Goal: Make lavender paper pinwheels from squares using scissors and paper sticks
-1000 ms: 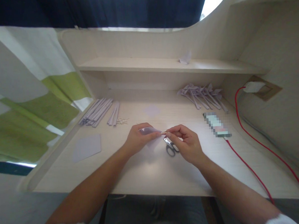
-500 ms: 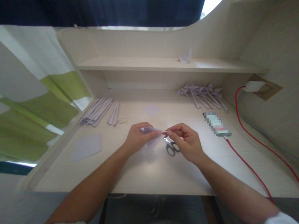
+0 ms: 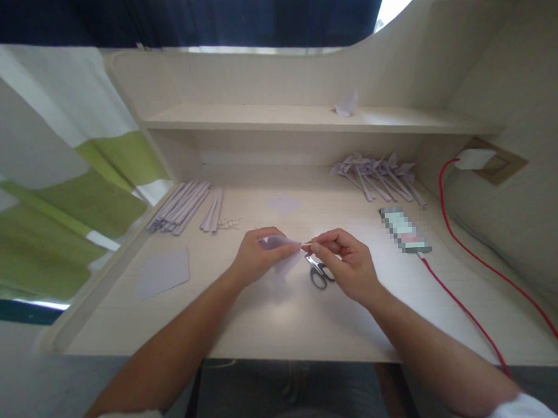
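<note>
My left hand [image 3: 256, 256] pinches a folded piece of pale lilac paper [image 3: 281, 250] just above the desk. My right hand [image 3: 344, 262] meets it at the paper's right tip, pinching a thin small stick [image 3: 308, 244] between thumb and forefinger. A pair of small scissors [image 3: 319, 273] lies on the desk [image 3: 276, 322] directly under my right hand's fingers.
Lilac paper strips [image 3: 184, 206] lie at the back left, finished folded pieces [image 3: 376, 174] at the back right. A flat lilac sheet [image 3: 162, 274] sits at the left, another [image 3: 283, 203] further back. A phone [image 3: 403, 230] with a red cable [image 3: 475, 323] lies right. A shelf [image 3: 302, 119] spans the back.
</note>
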`<action>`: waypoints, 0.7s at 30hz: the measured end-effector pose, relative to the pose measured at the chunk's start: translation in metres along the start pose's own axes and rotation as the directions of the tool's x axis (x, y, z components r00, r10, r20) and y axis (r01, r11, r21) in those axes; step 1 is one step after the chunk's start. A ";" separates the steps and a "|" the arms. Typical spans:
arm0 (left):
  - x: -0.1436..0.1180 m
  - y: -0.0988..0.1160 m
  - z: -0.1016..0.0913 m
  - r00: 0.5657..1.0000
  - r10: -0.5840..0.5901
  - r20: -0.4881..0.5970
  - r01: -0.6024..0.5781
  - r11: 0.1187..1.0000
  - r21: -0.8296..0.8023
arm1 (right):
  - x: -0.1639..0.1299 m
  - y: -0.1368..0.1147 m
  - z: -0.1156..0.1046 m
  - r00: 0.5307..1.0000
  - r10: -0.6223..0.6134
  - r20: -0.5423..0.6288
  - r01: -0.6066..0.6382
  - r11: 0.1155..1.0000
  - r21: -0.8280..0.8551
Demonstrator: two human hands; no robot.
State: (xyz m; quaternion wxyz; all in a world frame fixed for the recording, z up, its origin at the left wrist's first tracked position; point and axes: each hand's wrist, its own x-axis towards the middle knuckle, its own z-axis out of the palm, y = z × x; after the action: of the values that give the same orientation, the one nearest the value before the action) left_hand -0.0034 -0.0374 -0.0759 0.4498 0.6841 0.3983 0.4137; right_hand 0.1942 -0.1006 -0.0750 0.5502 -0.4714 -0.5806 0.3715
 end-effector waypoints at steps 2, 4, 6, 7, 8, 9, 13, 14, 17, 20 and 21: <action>0.000 0.000 0.000 1.000 0.002 0.007 -0.002 1.000 -0.005 | 0.000 -0.001 0.000 0.999 0.006 0.042 -0.009 0.996 0.085; -0.001 -0.001 -0.001 1.000 0.009 0.013 -0.009 1.000 -0.007 | 0.001 -0.002 0.000 0.996 0.007 0.094 -0.024 0.984 0.178; -0.001 -0.001 -0.001 1.000 0.014 0.016 -0.014 1.000 -0.012 | 0.001 -0.003 0.000 0.991 0.007 0.132 -0.038 0.972 0.233; -0.001 -0.001 -0.001 1.000 0.014 0.015 -0.014 1.000 -0.013 | 0.001 -0.003 0.000 0.990 0.008 0.141 -0.043 0.968 0.246; -0.001 -0.001 -0.001 1.000 0.012 0.014 -0.011 1.000 -0.013 | 0.001 -0.004 -0.001 0.989 0.009 0.147 -0.047 0.966 0.253; -0.001 -0.001 -0.001 1.000 0.006 0.012 -0.006 1.000 -0.015 | 0.001 -0.005 -0.001 0.989 0.011 0.149 -0.049 0.965 0.256; -0.002 0.000 -0.001 0.999 -0.031 0.012 0.032 0.999 -0.038 | 0.000 -0.007 -0.002 0.988 0.009 0.157 -0.052 0.962 0.268; -0.002 0.000 -0.001 0.999 -0.039 0.011 0.039 0.998 -0.047 | 0.000 -0.007 -0.002 0.987 0.008 0.159 -0.051 0.961 0.273; -0.001 0.000 0.000 0.999 -0.048 0.011 0.049 0.997 -0.065 | 0.000 -0.006 -0.001 0.988 0.006 0.157 -0.051 0.958 0.281; 0.000 -0.001 0.000 0.998 -0.056 0.009 0.056 0.995 -0.077 | 0.000 -0.004 0.000 0.988 -0.005 0.155 -0.039 0.960 0.276; 0.000 -0.002 0.000 0.998 -0.056 0.010 0.057 0.995 -0.081 | 0.000 -0.003 0.000 0.988 -0.012 0.157 -0.033 0.960 0.278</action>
State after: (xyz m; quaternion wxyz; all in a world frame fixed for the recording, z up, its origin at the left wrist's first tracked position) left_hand -0.0036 -0.0372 -0.0776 0.4904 0.6552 0.3984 0.4141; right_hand 0.1937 -0.1016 -0.0720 0.5621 -0.3611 -0.5611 0.4887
